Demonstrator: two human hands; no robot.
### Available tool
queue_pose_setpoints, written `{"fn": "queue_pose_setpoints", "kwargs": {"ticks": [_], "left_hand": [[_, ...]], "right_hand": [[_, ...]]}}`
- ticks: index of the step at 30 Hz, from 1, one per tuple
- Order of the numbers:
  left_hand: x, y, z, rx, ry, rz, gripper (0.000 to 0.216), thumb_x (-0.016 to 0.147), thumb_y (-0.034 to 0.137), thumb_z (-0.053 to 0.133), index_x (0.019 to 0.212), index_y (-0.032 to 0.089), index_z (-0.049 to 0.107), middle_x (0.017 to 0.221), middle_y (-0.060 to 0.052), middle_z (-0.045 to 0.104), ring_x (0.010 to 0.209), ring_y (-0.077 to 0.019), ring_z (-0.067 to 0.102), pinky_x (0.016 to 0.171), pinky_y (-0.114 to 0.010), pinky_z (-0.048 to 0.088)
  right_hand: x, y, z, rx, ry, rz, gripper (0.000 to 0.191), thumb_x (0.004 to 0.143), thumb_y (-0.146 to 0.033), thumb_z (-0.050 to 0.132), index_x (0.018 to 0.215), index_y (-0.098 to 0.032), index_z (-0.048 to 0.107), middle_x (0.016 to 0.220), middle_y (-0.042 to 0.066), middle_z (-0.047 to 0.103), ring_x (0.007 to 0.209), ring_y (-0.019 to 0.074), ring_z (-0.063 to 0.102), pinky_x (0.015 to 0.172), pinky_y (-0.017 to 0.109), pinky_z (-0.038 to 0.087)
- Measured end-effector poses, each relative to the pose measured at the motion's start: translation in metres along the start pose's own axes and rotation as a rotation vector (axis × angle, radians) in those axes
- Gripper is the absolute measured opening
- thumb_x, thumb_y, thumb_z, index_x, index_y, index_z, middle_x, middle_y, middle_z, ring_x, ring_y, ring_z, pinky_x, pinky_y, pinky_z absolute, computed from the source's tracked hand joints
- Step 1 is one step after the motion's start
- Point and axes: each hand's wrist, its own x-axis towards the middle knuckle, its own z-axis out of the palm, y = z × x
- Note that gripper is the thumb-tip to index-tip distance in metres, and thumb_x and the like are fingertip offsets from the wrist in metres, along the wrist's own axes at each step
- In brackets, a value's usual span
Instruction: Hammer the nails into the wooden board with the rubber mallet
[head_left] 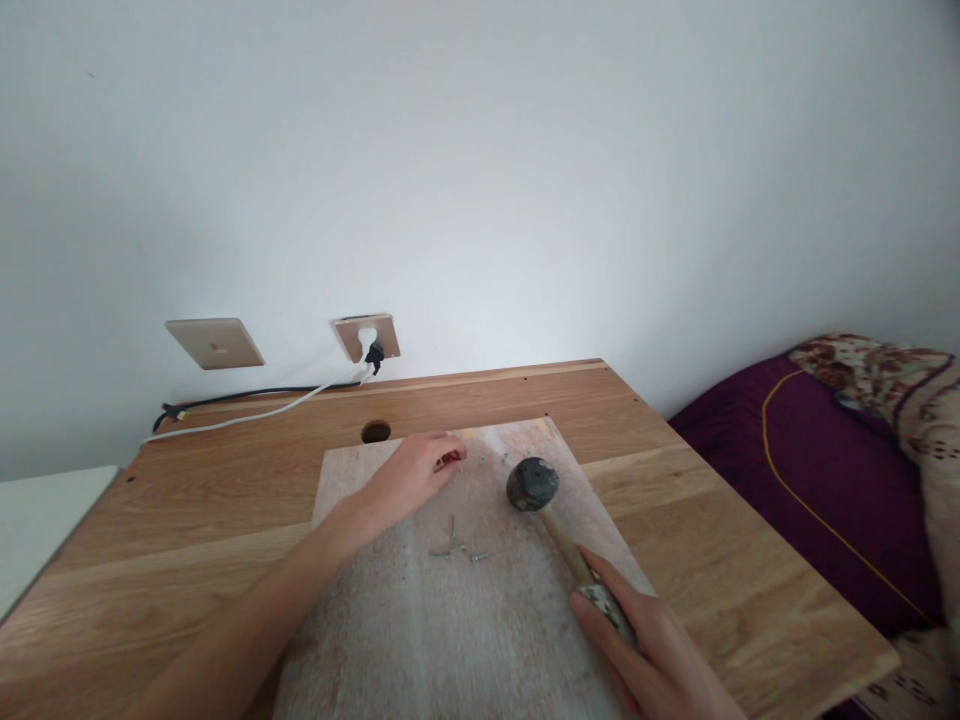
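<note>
A pale worn board (390, 640) lies on a wooden desk (675, 520). My left hand (412, 475) rests on the board's far part, its fingertips pinched together on a small nail. A few loose nails (454, 545) lie on the board just nearer to me. My right hand (645, 660) is wrapped round the wooden handle of a hammer (555, 520). Its dark rounded head (531, 484) rests on the board, to the right of my left hand.
Two wall sockets (366, 336) sit above the desk's far edge, with a white cable (247, 418) and a black cable plugged in and trailing left. A round cable hole (376, 432) is in the desk. A bed with purple bedding (810, 470) stands at the right.
</note>
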Motion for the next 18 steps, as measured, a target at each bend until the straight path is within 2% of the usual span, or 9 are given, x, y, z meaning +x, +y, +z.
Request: {"fn": "queue_pose_setpoints", "kwargs": {"ticks": [5, 9, 14, 18], "left_hand": [[-0.001, -0.005, 0.007, -0.046, 0.014, 0.017, 0.018, 0.095, 0.012, 0.056, 0.090, 0.021, 0.071, 0.089, -0.002, 0.072, 0.082, -0.0179, 0.067, 0.076, -0.030, 0.048], [-0.002, -0.007, 0.012, -0.086, 0.038, 0.010, 0.017, 0.093, 0.012, 0.059, 0.093, 0.023, 0.072, 0.091, -0.002, 0.072, 0.084, -0.0182, 0.068, 0.078, -0.030, 0.051], [-0.001, -0.009, 0.018, -0.118, 0.090, -0.046, 0.010, 0.089, 0.013, 0.066, 0.092, 0.021, 0.071, 0.089, -0.002, 0.073, 0.083, -0.0192, 0.069, 0.077, -0.031, 0.052], [0.000, -0.010, 0.022, -0.136, 0.119, -0.090, 0.035, 0.087, 0.008, 0.066, 0.119, 0.021, 0.064, 0.088, 0.000, 0.074, 0.073, -0.0167, 0.069, 0.071, -0.029, 0.052]], "right_hand": [[0.001, 0.000, -0.002, -0.044, 0.020, -0.068, 0.061, 0.095, -0.065, 0.049, 0.136, -0.023, 0.068, 0.093, 0.008, 0.080, 0.094, 0.0315, 0.076, 0.076, 0.036, 0.061], [0.002, 0.001, 0.001, -0.041, -0.007, -0.062, 0.060, 0.097, -0.062, 0.047, 0.138, -0.023, 0.067, 0.085, 0.007, 0.079, 0.095, 0.0320, 0.076, 0.075, 0.037, 0.061], [0.015, -0.021, 0.003, -0.017, -0.085, -0.065, 0.061, 0.097, -0.061, 0.047, 0.143, -0.024, 0.062, 0.091, 0.007, 0.080, 0.077, 0.0270, 0.075, 0.063, 0.033, 0.059], [0.030, -0.049, 0.010, 0.032, -0.214, -0.105, 0.058, 0.102, -0.056, 0.041, 0.144, -0.020, 0.059, 0.071, 0.002, 0.074, 0.053, 0.0209, 0.066, 0.055, 0.031, 0.054]]}}
